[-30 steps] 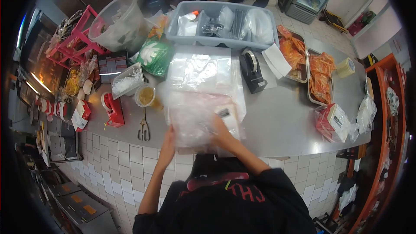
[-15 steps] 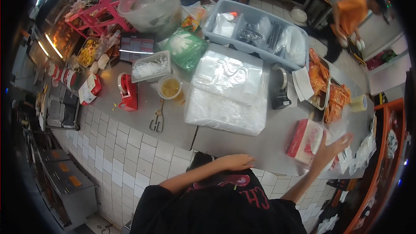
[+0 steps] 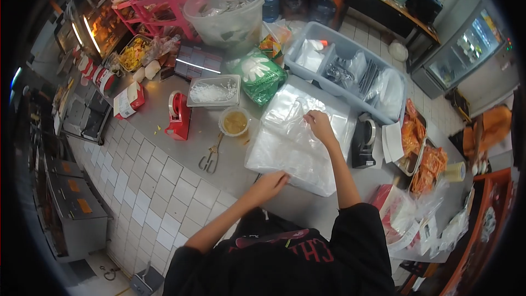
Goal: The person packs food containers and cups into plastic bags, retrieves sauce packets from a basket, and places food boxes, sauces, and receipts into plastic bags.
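A stack of clear plastic bags point(image 3: 298, 156) lies on the steel table in front of me. Over its middle, my right hand point(image 3: 320, 127) pinches the thin film of a top bag between thumb and fingers. My left hand point(image 3: 267, 187) is at the stack's near edge, its fingers closed on the bag's border there. Just left of the stack sit a tub of yellowish-brown liquid point(image 3: 235, 123) and metal tongs point(image 3: 210, 159). A black tape dispenser point(image 3: 364, 141) stands close on its right side.
Behind the stack are a blue-grey divided bin point(image 3: 350, 101) and a green bag point(image 3: 263, 89). To the left are a red tape dispenser point(image 3: 177, 118) and a metal tray point(image 3: 215, 102). Trays of orange food point(image 3: 430, 171) and a red-and-white box point(image 3: 392, 208) occupy the right. Farther right, an orange-clad person point(image 3: 489, 127) is partly visible.
My right hand has gone from beside the red-and-white box to the bag stack. My left hand has moved from my body to the stack's near edge. The camera view has shifted.
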A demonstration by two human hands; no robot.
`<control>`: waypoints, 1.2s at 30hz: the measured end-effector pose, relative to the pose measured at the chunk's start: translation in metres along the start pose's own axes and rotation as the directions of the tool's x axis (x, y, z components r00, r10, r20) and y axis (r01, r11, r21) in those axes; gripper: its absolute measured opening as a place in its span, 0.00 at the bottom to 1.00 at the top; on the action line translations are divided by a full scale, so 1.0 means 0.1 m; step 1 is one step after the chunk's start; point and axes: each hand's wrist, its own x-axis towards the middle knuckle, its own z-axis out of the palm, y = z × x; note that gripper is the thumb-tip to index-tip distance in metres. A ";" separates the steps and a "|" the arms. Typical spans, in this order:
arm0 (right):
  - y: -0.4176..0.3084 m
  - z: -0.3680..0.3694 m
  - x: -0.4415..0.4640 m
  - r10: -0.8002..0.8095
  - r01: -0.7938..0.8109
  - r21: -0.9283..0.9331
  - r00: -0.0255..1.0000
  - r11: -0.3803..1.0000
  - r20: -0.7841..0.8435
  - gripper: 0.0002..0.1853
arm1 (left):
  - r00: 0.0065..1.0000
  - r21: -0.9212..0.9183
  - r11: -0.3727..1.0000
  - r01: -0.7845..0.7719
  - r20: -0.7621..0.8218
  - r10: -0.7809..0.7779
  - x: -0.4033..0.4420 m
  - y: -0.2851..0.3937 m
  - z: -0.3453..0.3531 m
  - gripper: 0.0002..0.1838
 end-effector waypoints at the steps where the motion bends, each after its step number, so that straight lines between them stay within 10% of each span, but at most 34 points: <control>1: -0.07 -0.07 0.06 -0.012 0.012 -0.006 1.000 1.000 0.007 0.09 | 0.990 0.078 0.991 -0.109 -0.079 0.115 0.24 0.03 0.04 0.12; 3: -0.28 -0.23 0.13 -0.028 0.034 0.099 0.998 0.995 -0.059 0.11 | 0.867 0.263 0.907 -0.330 -0.295 0.401 0.81 0.04 0.19 0.12; 6: -0.75 -0.64 0.13 0.062 -0.042 0.180 0.992 0.983 -0.108 0.14 | 0.909 0.252 0.945 -0.208 -0.308 0.282 1.41 -0.26 0.38 0.16; 9: -1.19 -1.17 -0.03 0.214 -0.046 0.746 0.968 0.664 -0.131 0.16 | 0.885 0.472 0.867 -0.163 -0.318 0.339 1.71 -0.42 0.40 0.19; 11: -1.43 -1.49 -0.19 0.201 -0.005 0.869 0.974 0.494 -0.108 0.16 | 0.998 0.196 0.980 0.040 -0.051 -0.031 1.64 -0.15 0.11 0.25; 13: -1.78 -1.73 -0.32 0.562 -0.006 0.979 0.819 0.202 -0.111 0.17 | 0.993 -0.111 0.988 0.108 -0.037 -0.113 1.23 0.52 -0.24 0.23; 14: -1.73 -1.74 -0.40 0.563 0.004 0.979 0.817 0.204 -0.120 0.17 | 0.981 -0.401 0.898 0.182 0.008 -0.195 1.09 0.71 -0.34 0.22; 17: -1.54 -1.64 -0.73 0.547 0.023 0.940 0.809 0.339 -0.217 0.16 | 0.953 -0.630 0.716 -0.302 -0.218 0.210 0.75 0.70 -0.24 0.29; 19: -1.47 -1.52 -0.91 0.604 -0.007 0.933 0.764 0.361 -0.228 0.16 | 0.986 -0.970 -0.245 -0.003 -0.044 0.163 0.41 0.98 -0.37 0.40; 22: -1.36 -1.34 -1.21 0.692 -0.043 0.924 0.676 0.380 -0.253 0.16 | 0.830 -0.936 -0.301 0.184 -0.016 0.558 0.16 0.78 -0.46 0.47; 24: -1.21 -1.27 -1.37 0.723 -0.006 0.904 0.604 0.427 -0.337 0.16 | 0.882 -0.944 -0.300 0.136 -0.023 0.471 0.01 0.69 -0.49 0.40; 26: -1.29 -1.33 -1.46 0.751 -0.088 0.885 0.571 0.456 -0.330 0.15 | 0.983 -0.947 0.316 0.052 -0.007 -0.183 -0.07 0.44 -0.51 0.26; 28: -1.26 -1.35 -1.55 0.771 -0.172 0.861 0.551 0.479 -0.319 0.15 | 0.975 -0.944 0.330 -0.009 -0.082 -0.207 -0.09 0.45 -0.57 0.14; 30: -1.11 -1.37 -1.65 0.609 -0.136 0.821 0.738 0.555 -0.290 0.14 | 0.957 -0.806 0.586 0.086 -0.096 -0.273 -0.13 0.50 -0.60 0.13; 34: -0.81 -1.25 -1.59 0.387 -0.105 0.769 0.901 0.631 -0.195 0.14 | 0.946 -0.871 0.484 0.085 -0.083 -0.315 -0.19 0.12 -0.46 0.13; 36: -0.66 -1.10 -1.42 0.278 -0.138 0.439 0.921 0.888 -0.272 0.13 | 0.900 -0.869 0.477 0.133 -0.096 -0.426 -0.27 0.15 -0.44 0.17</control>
